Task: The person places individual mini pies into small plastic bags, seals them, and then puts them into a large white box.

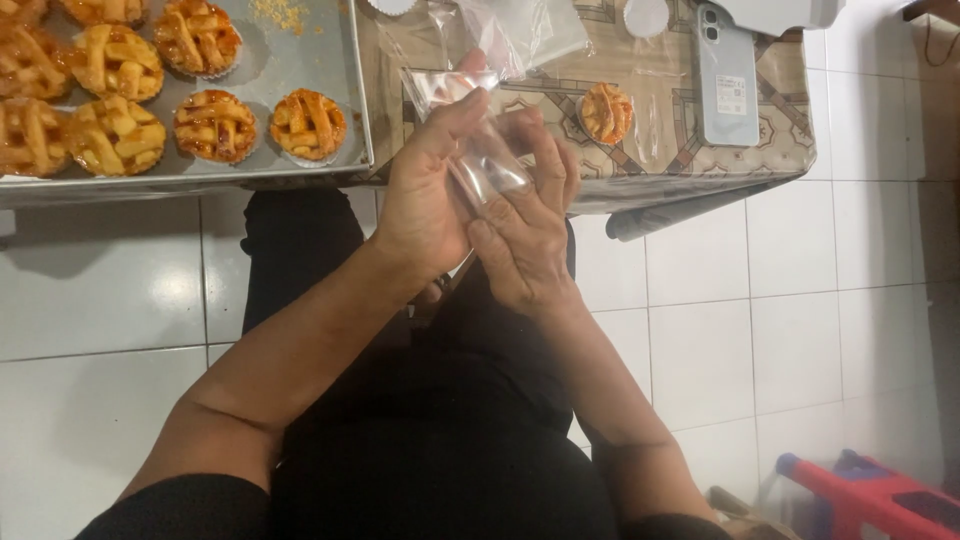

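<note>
Both my hands hold a small clear plastic bag (pixel 470 130) above my lap, just in front of the table edge. My left hand (pixel 425 185) pinches the bag's upper part with thumb and fingers. My right hand (pixel 525 225) grips its lower part from the other side. The bag looks empty. A single lattice-topped tart (pixel 606 112) lies on the patterned tablecloth (pixel 690 155) just right of my hands. Several more lattice tarts (pixel 215 125) sit on a metal baking tray (pixel 300 50) at the left.
A light blue phone (pixel 727 75) lies face down on the table's right side. More clear bags (pixel 520 30) lie at the back. White cups show at the top edge. White floor tiles surround me; a red and blue plastic object (pixel 865 495) stands at the lower right.
</note>
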